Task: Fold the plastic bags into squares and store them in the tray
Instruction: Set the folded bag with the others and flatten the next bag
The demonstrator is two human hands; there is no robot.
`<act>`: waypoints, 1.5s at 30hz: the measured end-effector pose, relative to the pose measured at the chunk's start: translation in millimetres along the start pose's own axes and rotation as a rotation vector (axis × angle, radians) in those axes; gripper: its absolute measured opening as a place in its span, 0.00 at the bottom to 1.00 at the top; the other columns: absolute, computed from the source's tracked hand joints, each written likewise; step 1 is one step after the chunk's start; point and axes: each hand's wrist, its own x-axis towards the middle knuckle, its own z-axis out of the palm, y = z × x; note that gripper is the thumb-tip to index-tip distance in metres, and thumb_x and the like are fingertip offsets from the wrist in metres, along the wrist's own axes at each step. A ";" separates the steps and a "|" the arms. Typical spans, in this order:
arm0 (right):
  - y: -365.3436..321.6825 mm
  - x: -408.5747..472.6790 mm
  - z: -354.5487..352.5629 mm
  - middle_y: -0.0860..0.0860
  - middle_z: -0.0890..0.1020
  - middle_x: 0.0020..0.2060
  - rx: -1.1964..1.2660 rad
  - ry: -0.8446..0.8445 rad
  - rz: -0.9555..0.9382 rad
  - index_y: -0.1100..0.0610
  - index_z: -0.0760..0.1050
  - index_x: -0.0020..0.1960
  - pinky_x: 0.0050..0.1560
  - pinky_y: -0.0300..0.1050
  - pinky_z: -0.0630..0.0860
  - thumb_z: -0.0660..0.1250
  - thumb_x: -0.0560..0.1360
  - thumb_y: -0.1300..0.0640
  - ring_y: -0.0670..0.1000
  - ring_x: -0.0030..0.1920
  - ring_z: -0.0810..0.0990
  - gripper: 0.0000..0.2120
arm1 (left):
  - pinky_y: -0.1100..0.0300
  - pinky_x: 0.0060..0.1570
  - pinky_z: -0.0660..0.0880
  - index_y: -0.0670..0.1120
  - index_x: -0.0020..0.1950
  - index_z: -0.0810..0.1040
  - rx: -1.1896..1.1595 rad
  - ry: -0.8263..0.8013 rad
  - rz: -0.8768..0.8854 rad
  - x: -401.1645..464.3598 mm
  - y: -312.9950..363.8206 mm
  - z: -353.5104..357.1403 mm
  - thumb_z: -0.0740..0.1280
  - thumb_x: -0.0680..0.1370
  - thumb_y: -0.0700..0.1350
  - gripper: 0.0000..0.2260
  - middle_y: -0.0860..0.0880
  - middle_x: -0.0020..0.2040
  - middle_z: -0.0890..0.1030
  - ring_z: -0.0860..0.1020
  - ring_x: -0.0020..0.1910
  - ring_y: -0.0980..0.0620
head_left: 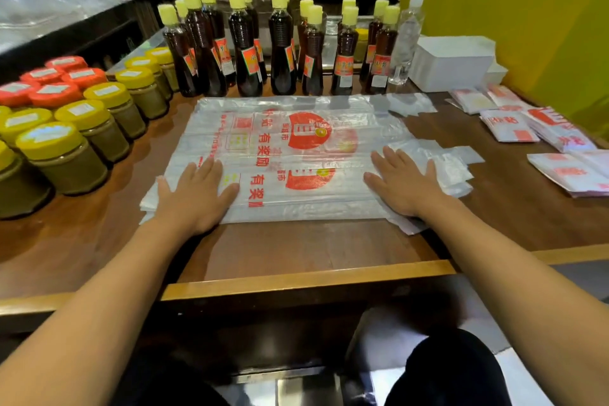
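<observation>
We see a stack of clear plastic bags (pixel 290 148) with red print lying flat in the middle of the brown wooden surface (pixel 296 250), its long side running left to right. Our left hand (pixel 194 194) lies palm down on the near left corner of the stack, fingers straight and spread, so that grip is open and only presses. Our right hand (pixel 403 181) does the same on the near right part, fingers straight, pressing flat and closing on nothing. The handle ends of the bags (pixel 441 158) stick out to the right, just beyond the right hand. Farther right, several folded bags (pixel 509 125) lie as small white and red squares in loose piles on the surface, apart from the stack. At the far right stands a white tray (pixel 451 66), against a yellow wall panel (pixel 527 26) with dark characters on it. Along the far edge of the surface a row of dark sauce bottles (pixel 244 53) with pale yellow caps stands upright, and a clear water bottle (pixel 405 43) stands between them and the tray. On the left, jars with yellow lids (pixel 62 155) are grouped close together, with jars with red lids (pixel 52 79) behind them.
</observation>
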 end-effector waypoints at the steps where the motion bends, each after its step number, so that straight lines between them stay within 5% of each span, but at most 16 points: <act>1: 0.8 0.4 0.2 0.46 0.40 0.81 -0.006 -0.005 0.006 0.44 0.42 0.82 0.74 0.71 0.35 0.41 0.82 0.34 0.51 0.81 0.40 0.31 | 0.29 0.74 0.39 0.54 0.83 0.46 0.004 0.007 -0.007 -0.5 -1.0 0.4 0.44 0.81 0.67 0.33 0.56 0.83 0.44 0.43 0.82 0.50; 7: -20.9 -0.5 -10.2 0.46 0.40 0.81 -0.126 -0.007 0.066 0.44 0.41 0.82 0.70 0.79 0.35 0.42 0.84 0.40 0.54 0.81 0.38 0.28 | 0.24 0.70 0.37 0.57 0.83 0.44 0.009 -0.014 -0.031 -5.6 7.3 -2.7 0.43 0.82 0.66 0.30 0.57 0.83 0.42 0.41 0.82 0.50; 13: -105.5 -0.9 -4.3 0.48 0.56 0.80 -0.101 0.145 -0.238 0.45 0.57 0.79 0.68 0.77 0.32 0.49 0.84 0.41 0.53 0.81 0.49 0.25 | 0.28 0.71 0.34 0.57 0.83 0.46 -0.062 -0.002 -0.033 -5.5 6.5 -4.3 0.44 0.84 0.61 0.27 0.57 0.83 0.45 0.42 0.82 0.50; 19: -112.0 8.6 13.9 0.46 0.45 0.82 0.024 0.026 -0.270 0.41 0.50 0.80 0.72 0.74 0.36 0.43 0.82 0.33 0.53 0.81 0.42 0.29 | 0.28 0.73 0.41 0.56 0.81 0.53 -0.060 0.000 -0.105 0.0 -40.9 -6.8 0.46 0.81 0.66 0.30 0.55 0.83 0.49 0.47 0.82 0.49; 22: -112.4 6.4 12.8 0.48 0.46 0.82 0.008 0.050 -0.283 0.43 0.50 0.80 0.73 0.73 0.36 0.43 0.82 0.34 0.53 0.81 0.43 0.29 | 0.30 0.74 0.36 0.55 0.82 0.49 -0.026 -0.033 -0.188 -6.8 -53.4 -9.6 0.45 0.82 0.66 0.31 0.56 0.83 0.45 0.43 0.82 0.47; 29: -117.3 0.8 14.2 0.49 0.61 0.78 0.069 0.176 -0.292 0.48 0.64 0.74 0.75 0.70 0.45 0.51 0.82 0.38 0.54 0.77 0.57 0.24 | 0.39 0.76 0.42 0.52 0.82 0.52 0.051 0.244 -0.051 -19.6 -1.3 -20.4 0.55 0.84 0.56 0.28 0.49 0.83 0.50 0.45 0.81 0.44; 31: -122.2 2.0 15.5 0.49 0.68 0.73 0.180 0.207 -0.298 0.49 0.68 0.71 0.74 0.64 0.54 0.56 0.82 0.42 0.54 0.73 0.64 0.21 | 0.41 0.77 0.46 0.52 0.81 0.54 -0.113 0.232 0.101 -22.7 35.0 -20.9 0.57 0.84 0.53 0.26 0.50 0.82 0.54 0.50 0.80 0.45; 34: -131.1 3.3 11.7 0.50 0.74 0.67 0.706 0.240 -0.323 0.52 0.72 0.69 0.71 0.51 0.68 0.59 0.82 0.59 0.50 0.67 0.73 0.17 | 0.52 0.76 0.57 0.51 0.80 0.59 -0.522 0.193 0.391 -26.4 93.0 -15.0 0.57 0.85 0.45 0.22 0.49 0.79 0.62 0.61 0.77 0.47; 37: -124.9 -3.3 3.9 0.51 0.75 0.67 0.959 0.295 -0.263 0.55 0.72 0.69 0.66 0.42 0.72 0.56 0.81 0.67 0.47 0.65 0.74 0.20 | 0.55 0.71 0.67 0.54 0.80 0.58 -0.695 0.140 0.434 -25.0 122.5 -5.7 0.55 0.85 0.43 0.23 0.49 0.77 0.68 0.71 0.71 0.49; 39: -110.3 -6.5 2.2 0.50 0.74 0.69 0.884 0.294 -0.257 0.53 0.71 0.71 0.65 0.39 0.71 0.58 0.82 0.64 0.47 0.65 0.74 0.19 | 0.49 0.70 0.70 0.53 0.79 0.60 -0.519 0.128 0.414 -19.7 124.3 0.8 0.56 0.85 0.48 0.22 0.47 0.75 0.71 0.73 0.69 0.47; 41: -89.0 -4.2 0.2 0.50 0.74 0.68 0.685 0.231 -0.261 0.52 0.71 0.72 0.68 0.48 0.71 0.61 0.82 0.58 0.50 0.65 0.74 0.18 | 0.47 0.69 0.70 0.50 0.76 0.66 -0.337 0.131 0.390 -16.1 118.3 4.1 0.58 0.84 0.51 0.20 0.46 0.72 0.74 0.74 0.68 0.46; 45: -37.0 -0.3 -22.4 0.48 0.73 0.68 0.270 0.062 -0.210 0.46 0.71 0.71 0.69 0.58 0.66 0.65 0.80 0.45 0.55 0.68 0.70 0.20 | 0.45 0.66 0.71 0.51 0.71 0.69 -0.312 0.152 0.363 -14.1 107.1 3.2 0.60 0.82 0.54 0.18 0.49 0.67 0.76 0.74 0.65 0.45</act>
